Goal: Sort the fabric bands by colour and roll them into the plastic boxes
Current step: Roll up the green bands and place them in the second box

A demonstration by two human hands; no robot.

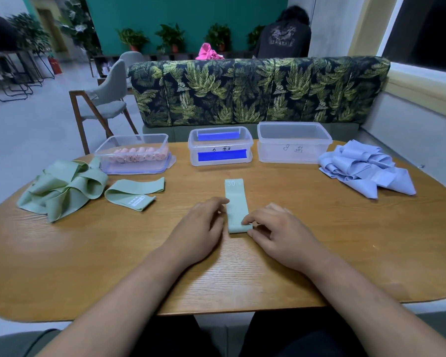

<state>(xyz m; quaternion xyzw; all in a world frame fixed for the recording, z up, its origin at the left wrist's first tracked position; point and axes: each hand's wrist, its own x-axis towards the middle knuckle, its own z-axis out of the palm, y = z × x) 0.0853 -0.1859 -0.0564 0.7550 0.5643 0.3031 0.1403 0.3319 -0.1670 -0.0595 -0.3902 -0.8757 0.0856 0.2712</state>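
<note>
Wooden surface (242, 279), both forearms reaching in from the near edge. Left hand (201, 228) lies palm down just left of the flat green band (236, 202). Its fingers (220, 202) are loosely extended, the tips touching the band's left edge about midway and gripping nothing. Right hand (281, 233) sits at the band's near right corner, fingers curled. The index tip presses on top of the band's near end and the thumb sits just beside that end, pinching it.

The band lies flat and straight between the two hands, long axis pointing away from the person, "30" printed at its far end. The near end is still flat, not rolled.

Further out on the left: a folded green band (134, 193) with a white label, lying alone. Beside it is a loose green pile (59, 186) at the surface's left edge. On the far right is a loose pale-blue pile (366, 168).

Three clear plastic boxes stand in a row along the far edge:
- left box (162, 140), holding a row of pink rolls (137, 154)
- middle box (246, 140), blue showing inside, unclear whether bands or labels
- right box (292, 153), handwriting on its front, unreadable

Beyond the surface are a leaf-print sofa (258, 91) and a grey chair (106, 99). A person (283, 34) is behind the sofa, back turned.
</note>
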